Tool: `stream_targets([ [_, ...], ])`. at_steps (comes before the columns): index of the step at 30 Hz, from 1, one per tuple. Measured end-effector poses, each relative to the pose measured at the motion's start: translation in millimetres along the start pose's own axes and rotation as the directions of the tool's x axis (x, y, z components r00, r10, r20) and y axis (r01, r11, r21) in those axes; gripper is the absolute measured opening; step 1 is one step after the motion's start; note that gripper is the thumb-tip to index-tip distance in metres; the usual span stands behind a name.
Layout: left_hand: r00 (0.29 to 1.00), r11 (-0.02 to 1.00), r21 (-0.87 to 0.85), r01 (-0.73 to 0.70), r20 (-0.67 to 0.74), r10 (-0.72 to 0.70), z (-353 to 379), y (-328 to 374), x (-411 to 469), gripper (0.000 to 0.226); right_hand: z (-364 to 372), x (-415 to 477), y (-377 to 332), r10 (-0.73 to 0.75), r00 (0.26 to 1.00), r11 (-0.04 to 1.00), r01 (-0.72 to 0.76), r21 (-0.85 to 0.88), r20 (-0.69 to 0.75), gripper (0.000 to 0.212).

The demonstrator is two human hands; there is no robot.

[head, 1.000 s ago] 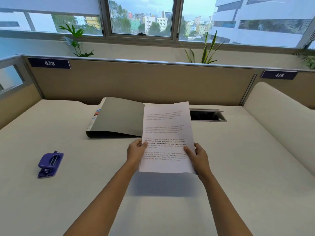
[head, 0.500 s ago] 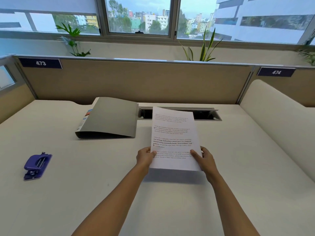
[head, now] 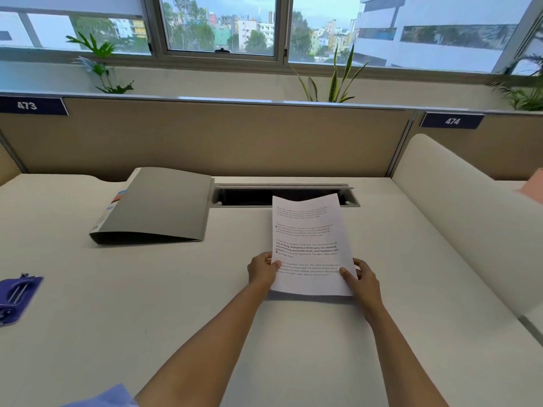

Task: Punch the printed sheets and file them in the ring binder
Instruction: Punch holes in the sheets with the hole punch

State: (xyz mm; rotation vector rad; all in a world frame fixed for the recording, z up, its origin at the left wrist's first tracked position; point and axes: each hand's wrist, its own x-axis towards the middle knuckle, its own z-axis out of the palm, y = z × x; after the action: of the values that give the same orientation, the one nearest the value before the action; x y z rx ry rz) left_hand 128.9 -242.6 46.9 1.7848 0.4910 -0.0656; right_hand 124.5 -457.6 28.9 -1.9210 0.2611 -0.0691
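Note:
I hold the printed sheets (head: 308, 242), white pages with paragraphs of text, low over the desk. My left hand (head: 262, 270) grips their lower left edge and my right hand (head: 360, 277) grips the lower right edge. Their bottom edge nearly touches the desk, and the top leans away from me. A grey ring binder (head: 158, 207) lies closed on the desk, back and to the left of the sheets. A purple hole punch (head: 16, 298) sits at the far left edge of the view, partly cut off.
Behind the sheets is a cable slot (head: 282, 195) sunk into the white desk (head: 147, 318). A beige partition (head: 223, 136) closes the back. A rounded white divider (head: 464, 224) rises on the right. Plants stand on the window ledge.
The sheets have come down from chest height toward the desk and shifted right, away from the binder. The view has turned right, so the hole punch has slid to the left edge.

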Motion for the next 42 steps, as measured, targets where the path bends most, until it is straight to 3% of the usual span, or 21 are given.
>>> stream_targets([
  [14, 0.992, 0.972, 0.2, -0.126, 0.013, 0.126, 40.7, -3.3, 1.6, 0.022, -23.1, 23.7, 11.9, -0.012, 0.991, 0.967, -0.023, -0.253, -0.133, 0.039],
  [26, 0.997, 0.953, 0.299, -0.055, -0.037, 0.07, 55.9, -1.5, 0.3, 0.006, -20.3, 28.0, 17.1, -0.06, 0.987, 0.853, -0.026, -0.521, -0.147, 0.05],
  [30, 0.992, 0.907, 0.405, -0.112, 0.0, 0.123, 55.5, -2.7, -0.2, 0.041, -20.7, 26.9, 15.9, -0.092, 0.983, 0.775, -0.029, -0.631, -0.158, 0.04],
  [33, 0.993, 0.906, 0.406, -0.119, 0.028, 0.118, 52.4, -3.3, 0.1, 0.039, -19.9, 25.7, 16.3, -0.117, 0.981, 0.739, -0.017, -0.674, -0.153, 0.036],
  [37, 0.986, 0.913, 0.378, -0.155, 0.004, 0.166, 37.6, -3.8, 3.3, 0.036, -14.0, 23.3, 8.5, -0.114, 0.977, 0.778, -0.024, -0.628, -0.179, 0.039],
  [42, 0.962, 0.906, 0.371, -0.204, -0.094, 0.255, -2.9, -4.6, 13.3, 0.034, 15.6, 19.6, -21.0, -0.128, 0.968, 0.94, 0.049, -0.338, -0.216, 0.037],
])
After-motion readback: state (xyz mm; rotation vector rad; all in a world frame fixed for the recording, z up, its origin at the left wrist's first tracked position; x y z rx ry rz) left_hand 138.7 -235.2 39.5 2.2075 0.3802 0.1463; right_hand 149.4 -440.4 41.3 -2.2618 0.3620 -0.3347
